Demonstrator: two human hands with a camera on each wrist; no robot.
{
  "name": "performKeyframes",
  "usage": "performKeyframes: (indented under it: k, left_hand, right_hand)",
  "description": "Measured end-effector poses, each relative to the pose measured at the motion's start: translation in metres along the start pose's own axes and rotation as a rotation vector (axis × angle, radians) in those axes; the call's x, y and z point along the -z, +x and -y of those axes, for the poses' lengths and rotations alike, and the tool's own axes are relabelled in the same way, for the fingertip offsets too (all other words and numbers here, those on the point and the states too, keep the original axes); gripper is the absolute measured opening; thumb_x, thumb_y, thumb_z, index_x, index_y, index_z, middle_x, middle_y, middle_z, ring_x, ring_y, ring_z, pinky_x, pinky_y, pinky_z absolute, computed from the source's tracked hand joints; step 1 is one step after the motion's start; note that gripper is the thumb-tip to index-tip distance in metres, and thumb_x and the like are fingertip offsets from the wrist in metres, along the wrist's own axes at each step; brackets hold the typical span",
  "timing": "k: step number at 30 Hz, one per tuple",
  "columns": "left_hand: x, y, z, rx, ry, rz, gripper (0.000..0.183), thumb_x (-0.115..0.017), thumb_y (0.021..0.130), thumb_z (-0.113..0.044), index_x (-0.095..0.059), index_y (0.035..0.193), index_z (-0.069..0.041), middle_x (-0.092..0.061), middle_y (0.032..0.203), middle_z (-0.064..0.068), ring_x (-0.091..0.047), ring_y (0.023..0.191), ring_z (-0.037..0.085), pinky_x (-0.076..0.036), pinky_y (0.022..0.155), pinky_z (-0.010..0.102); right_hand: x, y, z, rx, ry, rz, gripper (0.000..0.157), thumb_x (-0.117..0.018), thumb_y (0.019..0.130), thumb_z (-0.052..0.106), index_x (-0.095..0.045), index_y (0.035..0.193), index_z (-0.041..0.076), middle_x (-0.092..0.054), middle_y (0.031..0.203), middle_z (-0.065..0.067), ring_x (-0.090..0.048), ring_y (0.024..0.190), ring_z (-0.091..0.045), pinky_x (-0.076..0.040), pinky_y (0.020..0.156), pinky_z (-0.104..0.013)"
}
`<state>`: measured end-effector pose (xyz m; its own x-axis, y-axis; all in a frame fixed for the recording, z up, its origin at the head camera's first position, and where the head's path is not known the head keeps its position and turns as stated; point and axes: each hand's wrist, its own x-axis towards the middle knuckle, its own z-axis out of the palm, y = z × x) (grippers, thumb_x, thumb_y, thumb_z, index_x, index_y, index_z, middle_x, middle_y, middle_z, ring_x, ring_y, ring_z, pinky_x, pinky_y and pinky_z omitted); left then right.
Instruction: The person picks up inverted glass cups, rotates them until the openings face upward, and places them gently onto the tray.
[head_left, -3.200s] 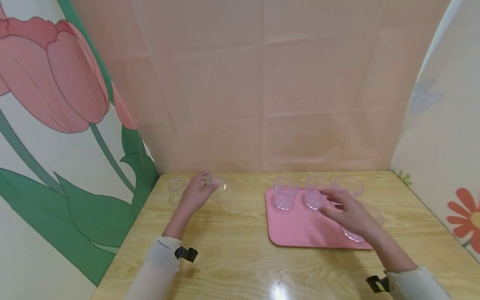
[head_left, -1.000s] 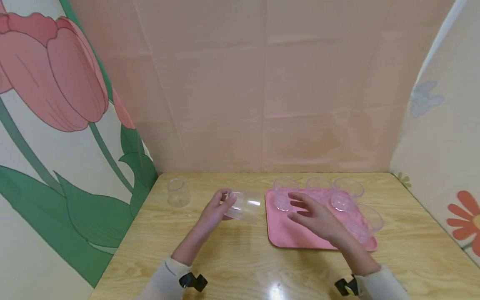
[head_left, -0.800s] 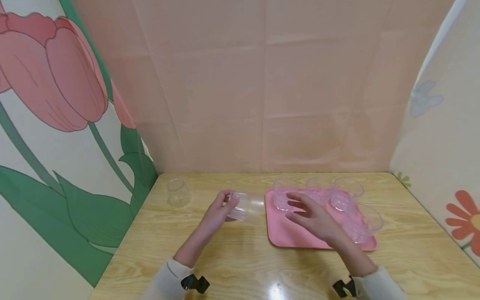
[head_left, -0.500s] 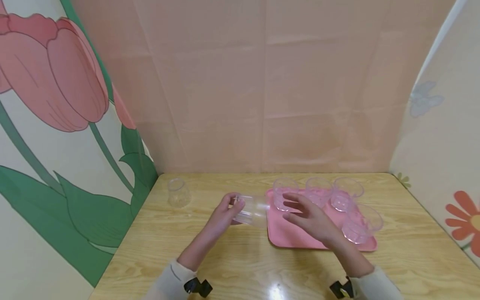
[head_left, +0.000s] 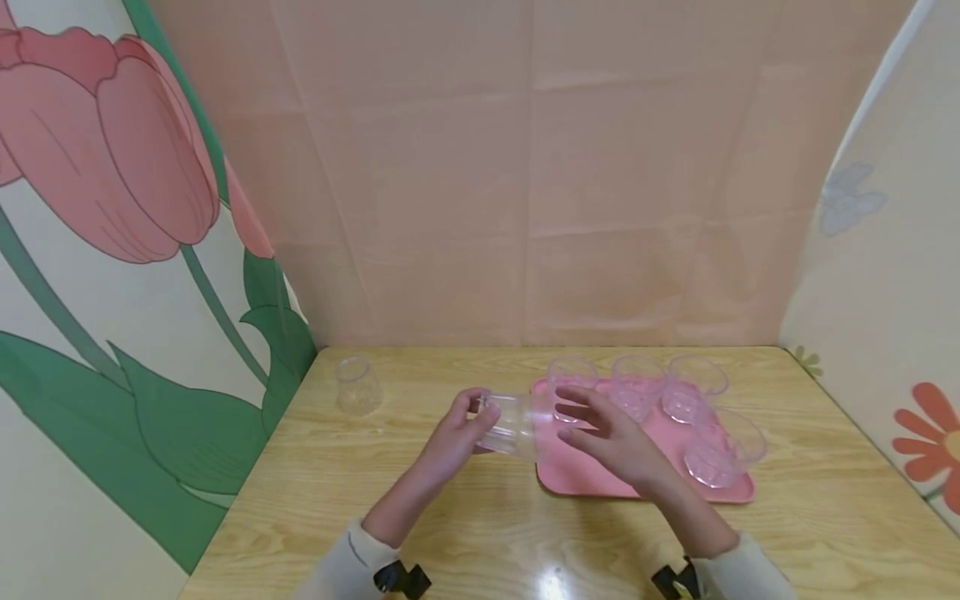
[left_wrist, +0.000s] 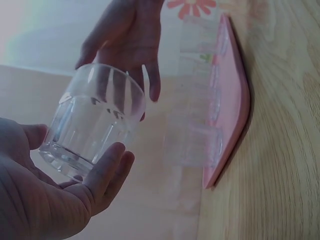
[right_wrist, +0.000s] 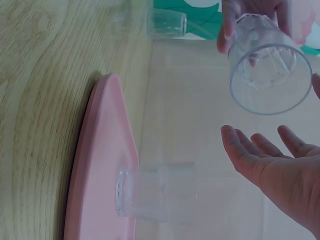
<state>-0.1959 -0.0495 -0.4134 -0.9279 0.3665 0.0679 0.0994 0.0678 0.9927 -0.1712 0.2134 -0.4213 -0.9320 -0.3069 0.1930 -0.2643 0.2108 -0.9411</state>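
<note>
My left hand (head_left: 455, 435) grips a clear plastic cup (head_left: 512, 427) by its base end, thumb on one side and fingers on the other. The cup lies tipped on its side in the air, its open mouth facing right. Beyond that mouth is my right hand (head_left: 611, 435), fingers spread and relaxed, holding nothing. In the right wrist view, the cup's round rim (right_wrist: 270, 114) is just above the right fingertips (right_wrist: 229, 131). Part of the pink tray (head_left: 592, 482) lies beneath the right hand.
Several clear cups stand upright on the tray, one at its back left (head_left: 572, 367) and another at its front right (head_left: 712, 467). A further clear cup (head_left: 358, 390) stands on the wooden table (head_left: 465, 542) at the back left. A pink sheet (head_left: 525, 208) hangs behind the table.
My left hand has brought the cup from the back left toward the tray, tipped sideways. My right hand has moved left, toward the cup's mouth. The tray cups stay put.
</note>
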Motion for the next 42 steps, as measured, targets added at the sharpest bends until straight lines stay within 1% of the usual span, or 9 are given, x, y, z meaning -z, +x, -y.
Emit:
performKeyframes:
  k: [7, 14, 19, 23, 26, 33, 36, 40, 42]
  left_hand:
    - [-0.005, -0.001, -0.001, -0.003, -0.013, 0.022, 0.05, -0.055, 0.105, -0.031, -0.042, 0.14, 0.002, -0.044, 0.118, 0.015, -0.063, 0.097, 0.021, -0.059, 0.088, 0.041]
    - [-0.009, -0.002, -0.002, -0.011, -0.016, 0.027, 0.049, -0.055, 0.105, -0.028, -0.041, 0.14, 0.004, -0.044, 0.119, 0.016, -0.064, 0.097, 0.021, -0.059, 0.088, 0.041]
    - [-0.011, -0.002, -0.004, -0.01, -0.03, 0.028, 0.048, -0.055, 0.105, -0.027, -0.041, 0.14, 0.004, -0.044, 0.12, 0.016, -0.064, 0.096, 0.02, -0.059, 0.087, 0.041]
    - [-0.012, -0.002, -0.005, -0.009, -0.024, 0.024, 0.048, -0.055, 0.105, -0.028, -0.041, 0.14, 0.003, -0.045, 0.119, 0.016, -0.065, 0.097, 0.021, -0.06, 0.087, 0.04]
    - [-0.012, -0.002, -0.006, -0.008, -0.015, 0.02, 0.049, -0.054, 0.106, -0.029, -0.041, 0.14, 0.003, -0.044, 0.119, 0.016, -0.065, 0.098, 0.022, -0.06, 0.086, 0.039]
    - [-0.014, -0.002, -0.006, -0.007, -0.026, 0.014, 0.05, -0.054, 0.106, -0.03, -0.041, 0.141, 0.003, -0.044, 0.119, 0.016, -0.065, 0.098, 0.022, -0.06, 0.086, 0.039]
    - [-0.015, -0.002, -0.006, -0.005, -0.034, 0.011, 0.05, -0.054, 0.106, -0.029, -0.041, 0.141, 0.003, -0.044, 0.119, 0.016, -0.065, 0.1, 0.026, -0.06, 0.087, 0.039]
    - [-0.017, -0.002, -0.006, -0.003, -0.046, 0.007, 0.049, -0.054, 0.106, -0.028, -0.041, 0.14, 0.003, -0.043, 0.119, 0.016, -0.065, 0.104, 0.036, -0.06, 0.087, 0.039]
    - [-0.017, -0.002, -0.005, -0.003, -0.047, 0.004, 0.049, -0.054, 0.106, -0.028, -0.041, 0.14, 0.003, -0.044, 0.119, 0.016, -0.065, 0.103, 0.036, -0.06, 0.086, 0.039]
  right_hand:
    - [-0.005, 0.0, 0.0, 0.03, 0.052, 0.014, 0.058, -0.066, 0.099, 0.015, -0.041, 0.151, 0.007, -0.043, 0.154, -0.021, -0.042, 0.138, -0.049, -0.051, 0.1, -0.029]
    - [-0.008, 0.0, 0.004, 0.047, 0.026, 0.01, 0.061, -0.066, 0.099, 0.015, -0.038, 0.152, 0.003, -0.04, 0.155, -0.022, -0.043, 0.137, -0.049, -0.051, 0.101, -0.033]
    - [-0.01, -0.001, 0.006, 0.052, 0.011, 0.015, 0.061, -0.066, 0.099, 0.015, -0.038, 0.153, 0.007, -0.037, 0.156, -0.024, -0.043, 0.137, -0.049, -0.051, 0.1, -0.034]
    - [-0.011, -0.001, 0.009, 0.036, 0.02, 0.021, 0.062, -0.066, 0.099, 0.017, -0.038, 0.154, 0.014, -0.037, 0.157, -0.02, -0.041, 0.139, -0.046, -0.051, 0.099, -0.033]
    - [-0.012, -0.002, 0.01, 0.035, 0.031, 0.022, 0.063, -0.067, 0.099, 0.018, -0.038, 0.154, 0.016, -0.037, 0.158, -0.018, -0.041, 0.139, -0.046, -0.052, 0.097, -0.032]
    - [-0.015, 0.0, 0.012, 0.097, 0.061, 0.038, 0.063, -0.068, 0.097, 0.01, -0.038, 0.152, 0.011, -0.038, 0.154, -0.022, -0.046, 0.133, -0.051, -0.055, 0.095, -0.031]
    - [-0.016, 0.001, 0.012, 0.114, 0.072, 0.038, 0.064, -0.068, 0.096, 0.008, -0.038, 0.152, 0.009, -0.039, 0.153, -0.023, -0.045, 0.134, -0.05, -0.054, 0.096, -0.03]
    - [-0.018, 0.002, 0.011, 0.115, 0.082, 0.031, 0.067, -0.07, 0.095, 0.007, -0.037, 0.153, 0.01, -0.038, 0.153, -0.021, -0.041, 0.136, -0.051, -0.054, 0.096, -0.03]
    - [-0.019, 0.002, 0.011, 0.119, 0.086, 0.029, 0.068, -0.071, 0.094, 0.006, -0.037, 0.153, 0.009, -0.038, 0.153, -0.022, -0.04, 0.137, -0.053, -0.054, 0.096, -0.031]
